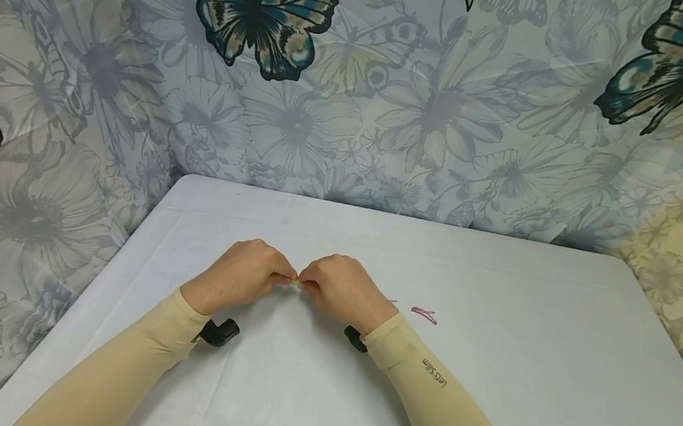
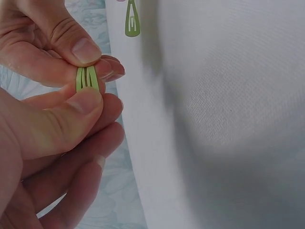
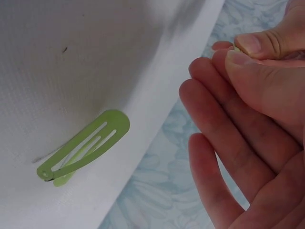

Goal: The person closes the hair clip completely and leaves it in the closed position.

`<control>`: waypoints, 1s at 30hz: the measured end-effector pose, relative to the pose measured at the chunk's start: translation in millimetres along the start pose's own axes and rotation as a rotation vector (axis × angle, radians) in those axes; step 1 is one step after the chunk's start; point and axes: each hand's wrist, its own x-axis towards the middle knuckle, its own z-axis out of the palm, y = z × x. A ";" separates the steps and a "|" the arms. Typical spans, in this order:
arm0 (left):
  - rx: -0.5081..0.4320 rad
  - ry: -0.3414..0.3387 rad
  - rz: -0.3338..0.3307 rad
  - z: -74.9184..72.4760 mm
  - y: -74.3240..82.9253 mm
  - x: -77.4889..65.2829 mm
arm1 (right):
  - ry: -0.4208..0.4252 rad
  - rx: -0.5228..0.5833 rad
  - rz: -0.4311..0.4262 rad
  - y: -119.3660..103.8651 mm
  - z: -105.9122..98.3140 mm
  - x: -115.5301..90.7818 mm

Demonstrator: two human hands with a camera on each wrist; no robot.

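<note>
A small green snap hair clip is stretched between my two hands. My left hand pinches one end of it between thumb and index finger. At the other end, my right hand pinches with thumb and fingertips, seen at the top of the left wrist view. Both hands are close together above the white table, and their fingers cover the clip's ends. A second green snap hair clip lies on the table beside my right hand, its inner tongue sticking out below the frame.
A pink hair clip lies on the white-covered table right of my right hand. Part of another pinkish item shows by the wrist. Butterfly-patterned cloth hangs behind the table and along its left side.
</note>
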 end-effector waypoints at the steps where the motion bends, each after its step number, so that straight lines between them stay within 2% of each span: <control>1: -0.004 0.002 -0.002 -0.3 0.2 -0.1 | 0.000 -0.001 0.002 0.2 0.1 0.2; 12: -0.006 -0.017 -0.017 -0.1 -0.1 0.4 | -0.008 -0.009 0.017 -0.4 0.2 0.5; 30: -0.009 -0.047 -0.039 1.1 -1.2 -0.2 | -0.060 0.009 0.102 -1.1 -1.4 2.0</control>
